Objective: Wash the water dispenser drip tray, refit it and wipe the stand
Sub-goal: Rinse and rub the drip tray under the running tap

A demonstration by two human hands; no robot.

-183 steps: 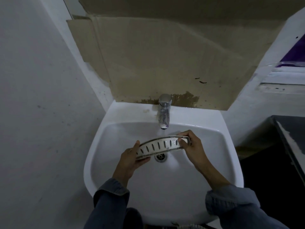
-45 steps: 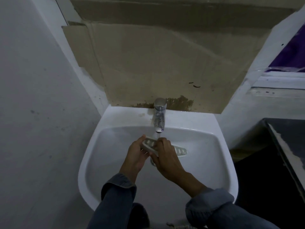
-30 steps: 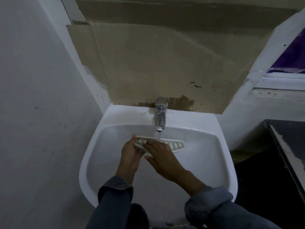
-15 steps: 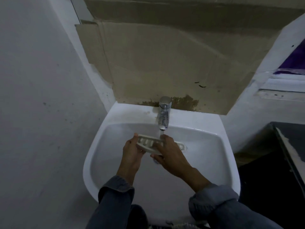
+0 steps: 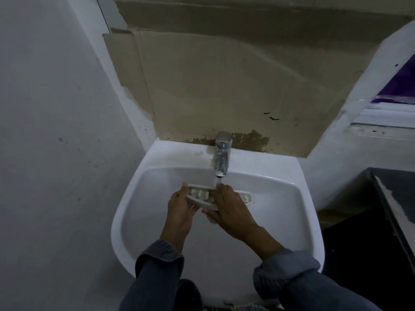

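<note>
The drip tray [image 5: 201,195], a curved white grille with oval slots, is held over the white sink [image 5: 280,203] under the running chrome tap [image 5: 221,153]. My left hand [image 5: 180,204] grips its left end, thumb on the far edge. My right hand [image 5: 229,207] lies over the tray's middle, fingers on top and thumb under the near edge, gripping it. Water falls onto the tray beside my right fingertips. The tray's right end [image 5: 246,197] pokes out beyond my right hand. The water dispenser stand is out of view.
Brown cardboard [image 5: 224,86] covers the wall behind the tap. A grey wall [image 5: 56,131] stands close on the left. A dark counter edge [image 5: 395,209] lies to the right of the sink, with a window ledge [image 5: 386,124] above it.
The tap was off 6 s ago and now runs. My right hand left the tray's right end and rubs over its middle; the tray has shifted slightly under the stream.
</note>
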